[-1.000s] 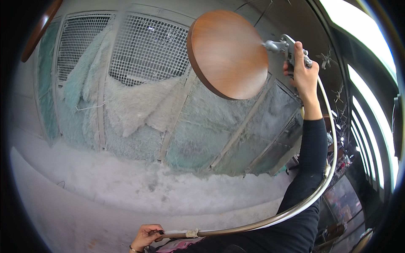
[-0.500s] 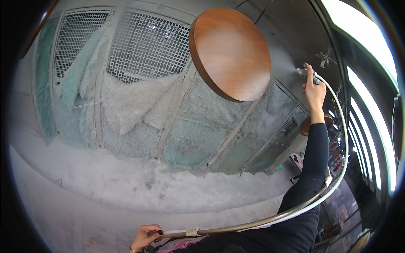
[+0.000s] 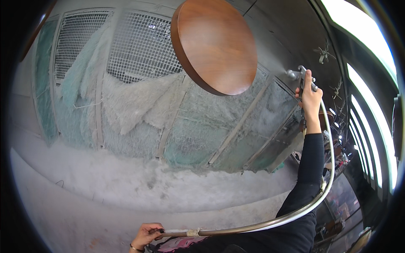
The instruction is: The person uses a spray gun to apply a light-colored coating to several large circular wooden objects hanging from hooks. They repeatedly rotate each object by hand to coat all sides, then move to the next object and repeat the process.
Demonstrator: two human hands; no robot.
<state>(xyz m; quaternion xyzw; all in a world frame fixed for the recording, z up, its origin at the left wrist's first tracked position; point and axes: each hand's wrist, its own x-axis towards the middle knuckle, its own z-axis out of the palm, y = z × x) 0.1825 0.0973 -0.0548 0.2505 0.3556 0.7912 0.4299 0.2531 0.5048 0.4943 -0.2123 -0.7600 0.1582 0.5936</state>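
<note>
My right hand [image 3: 311, 99] is wrapped round a metal spray gun [image 3: 302, 76], held up at the right with its nozzle toward the disc. Faint mist hangs by the nozzle. A round, brown wood-grain disc [image 3: 217, 46] hangs at the upper middle, apart from the gun, with a pale sheen on its face. From the gun a pale hose [image 3: 332, 156] loops down along my right arm. It runs beside a brownish hose [image 3: 249, 229] across the front of my body. At the bottom, my left hand [image 3: 147, 236] closes on the brownish hose near a taped spot.
Behind the disc stands a wall of grid panels [image 3: 143, 46] and dusty greenish filter matting [image 3: 194, 135], partly torn loose. Whitish dust coats the floor ledge [image 3: 147, 181]. Bright light panels [image 3: 367, 135] line the right side. Dried twigs [image 3: 324, 55] hang near the gun.
The disc sits further left and slightly higher in view. My right hand and the spray gun have come a little lower and left. The mist looks thinner. My left hand stays on the hose.
</note>
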